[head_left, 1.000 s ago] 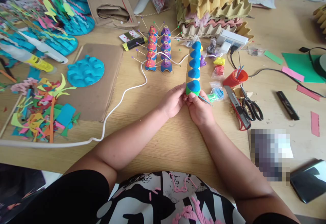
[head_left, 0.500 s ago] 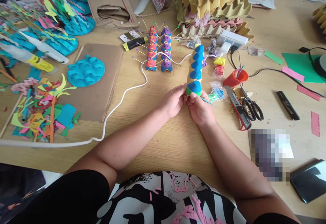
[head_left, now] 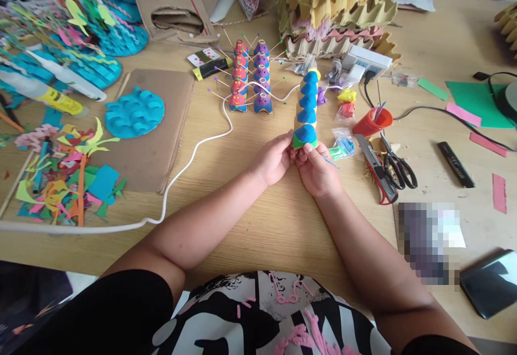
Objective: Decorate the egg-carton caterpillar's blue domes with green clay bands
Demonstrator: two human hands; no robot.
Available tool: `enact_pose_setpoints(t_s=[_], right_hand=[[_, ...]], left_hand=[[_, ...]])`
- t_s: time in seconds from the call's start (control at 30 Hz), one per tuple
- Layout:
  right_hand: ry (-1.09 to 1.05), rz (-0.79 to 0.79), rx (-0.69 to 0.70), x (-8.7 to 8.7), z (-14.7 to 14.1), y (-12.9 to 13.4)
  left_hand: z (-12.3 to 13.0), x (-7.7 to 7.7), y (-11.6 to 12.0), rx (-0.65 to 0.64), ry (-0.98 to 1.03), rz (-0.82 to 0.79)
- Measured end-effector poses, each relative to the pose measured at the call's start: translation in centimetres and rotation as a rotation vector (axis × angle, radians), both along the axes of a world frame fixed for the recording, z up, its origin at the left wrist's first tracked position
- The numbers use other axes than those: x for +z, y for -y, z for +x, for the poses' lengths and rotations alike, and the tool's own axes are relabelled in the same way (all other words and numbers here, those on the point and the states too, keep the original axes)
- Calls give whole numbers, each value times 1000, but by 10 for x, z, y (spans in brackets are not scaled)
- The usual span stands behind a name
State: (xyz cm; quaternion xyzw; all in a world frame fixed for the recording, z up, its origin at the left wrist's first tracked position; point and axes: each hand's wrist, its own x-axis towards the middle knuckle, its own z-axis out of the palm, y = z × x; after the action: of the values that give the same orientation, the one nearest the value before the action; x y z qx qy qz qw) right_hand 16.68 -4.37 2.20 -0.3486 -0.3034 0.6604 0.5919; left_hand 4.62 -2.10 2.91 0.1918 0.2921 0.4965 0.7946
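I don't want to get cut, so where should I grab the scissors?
By the handles, probably, from the near right: the scissors lie with that end nearest, blades pointing away, and the cutter is close on their left.

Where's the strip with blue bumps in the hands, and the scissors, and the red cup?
Strip with blue bumps [head_left: 308, 101]: head view, on a middle bump.
Scissors [head_left: 392, 158]: head view, near the joint, by the black handles.
Red cup [head_left: 367, 124]: head view, on its outside wall.

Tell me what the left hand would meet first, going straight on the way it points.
The left hand would likely meet the blue-topped strip first, at the near end it appears to grip; depth is unclear.
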Motion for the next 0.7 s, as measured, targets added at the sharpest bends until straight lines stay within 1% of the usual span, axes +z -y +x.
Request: enact_pose_setpoints(t_s=[0.23, 0.37, 0.53, 0.7], right_hand=[[-7, 20, 67, -1, 4, -2], [-17, 8, 59, 0, 5, -2], [-12, 4, 49, 1, 3, -1], [-44, -8, 58, 0, 4, -3]], left_hand=[[-1, 1, -1, 5, 21, -40], [-1, 0, -1, -24, 29, 7], [-1, -1, -1, -19, 14, -15], [-1, -4, -3, -20, 65, -6]])
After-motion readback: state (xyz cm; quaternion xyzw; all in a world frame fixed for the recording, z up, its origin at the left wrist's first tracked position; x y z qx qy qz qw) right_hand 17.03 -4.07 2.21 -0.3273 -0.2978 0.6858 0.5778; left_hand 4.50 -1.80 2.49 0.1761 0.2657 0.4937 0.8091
